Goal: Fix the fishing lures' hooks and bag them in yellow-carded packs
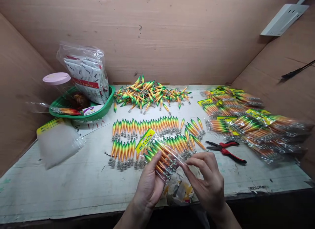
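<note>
My left hand [150, 186] grips a clear plastic bag of fishing lures [159, 158] from below, its thumb across the front. The bag is tilted, with a yellow "BCT LURE" header at its upper left. Inside lie several green-to-orange lures with metal hooks at the lower end. My right hand [206, 178] pinches the bag's right edge between thumb and fingertips. Just beyond my hands, loose lures [147, 125] stand side by side in two rows, partly hidden by the bag. A heap of lures [150, 92] lies farther back.
Filled lure bags [261, 127] are piled at the right, with red-handled pliers [226, 149] before them. At the left sit a green basket [112, 92] holding packets and a stack of unfilled bags [60, 143]. Cardboard walls [172, 41] enclose the table; a power strip [284, 19] hangs upper right.
</note>
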{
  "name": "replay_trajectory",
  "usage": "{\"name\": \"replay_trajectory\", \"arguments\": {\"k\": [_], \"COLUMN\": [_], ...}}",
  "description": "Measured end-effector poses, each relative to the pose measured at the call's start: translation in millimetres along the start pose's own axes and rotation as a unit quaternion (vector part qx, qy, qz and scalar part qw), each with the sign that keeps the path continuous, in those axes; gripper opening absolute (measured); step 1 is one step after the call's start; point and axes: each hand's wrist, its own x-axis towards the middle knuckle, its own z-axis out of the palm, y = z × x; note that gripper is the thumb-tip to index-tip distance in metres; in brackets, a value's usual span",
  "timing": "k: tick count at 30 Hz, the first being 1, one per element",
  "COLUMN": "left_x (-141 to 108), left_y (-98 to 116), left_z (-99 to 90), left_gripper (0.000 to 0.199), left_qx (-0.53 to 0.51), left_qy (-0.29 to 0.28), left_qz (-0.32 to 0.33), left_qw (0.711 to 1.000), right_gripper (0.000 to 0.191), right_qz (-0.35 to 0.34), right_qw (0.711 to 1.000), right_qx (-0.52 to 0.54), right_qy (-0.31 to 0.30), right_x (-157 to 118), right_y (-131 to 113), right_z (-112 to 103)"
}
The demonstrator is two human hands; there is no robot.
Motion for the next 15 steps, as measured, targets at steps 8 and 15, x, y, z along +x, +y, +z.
{"name": "replay_trajectory", "arguments": {"k": [8,15], "left_x": [25,44], "left_y": [63,158], "left_z": [-4.3,-9.1], "left_gripper": [0.012,0.018], "left_qx": [0.172,0.293], "left_qy": [-0.03,0.006], "left_qz": [0.011,0.122], "left_qw": [0.985,0.948], "right_gripper": [0.012,0.016], "right_qz": [-0.02,-0.023], "right_qw": [0.983,0.989], "right_qx": [0.097,0.071], "right_qy": [-0.157,-0.129], "right_x": [45,85], "right_y": [11,20], "right_z": [42,162]}}
